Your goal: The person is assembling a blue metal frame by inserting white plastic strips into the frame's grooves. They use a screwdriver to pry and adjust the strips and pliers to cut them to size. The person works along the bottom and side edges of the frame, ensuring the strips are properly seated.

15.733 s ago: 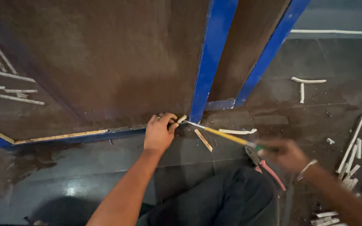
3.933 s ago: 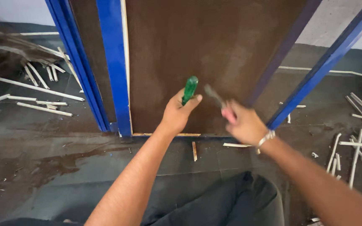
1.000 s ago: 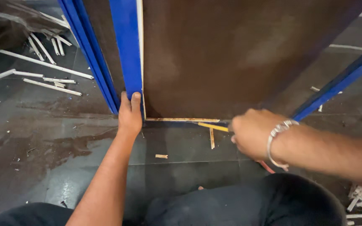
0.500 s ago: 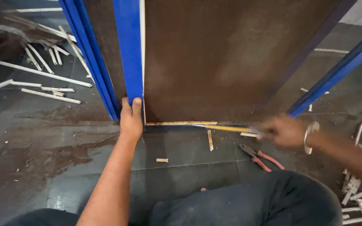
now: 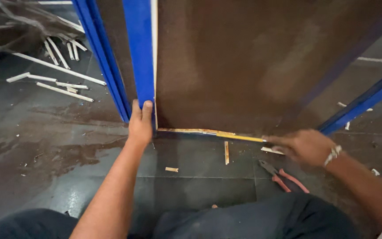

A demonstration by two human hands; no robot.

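A large dark brown board [image 5: 253,62] with blue edge bands [image 5: 139,53] stands upright on the dark floor in front of me. My left hand [image 5: 139,125] grips the bottom of its blue edge band. My right hand [image 5: 305,146] pinches the end of a thin yellowish strip [image 5: 226,134] that runs along the board's bottom edge and peels away toward the right. Red-handled pliers [image 5: 284,176] lie on the floor just below my right hand.
Short strip offcuts [image 5: 226,152] and a small chip [image 5: 171,169] lie on the floor near the board. Several white strips [image 5: 54,84] are scattered at the far left. A second blue-edged board [image 5: 363,104] leans at the right. My dark-trousered legs [image 5: 253,221] fill the bottom.
My right hand has let go of the pliers, which now lie on the floor, and has taken hold of the yellowish strip. My left hand has stayed on the blue edge.
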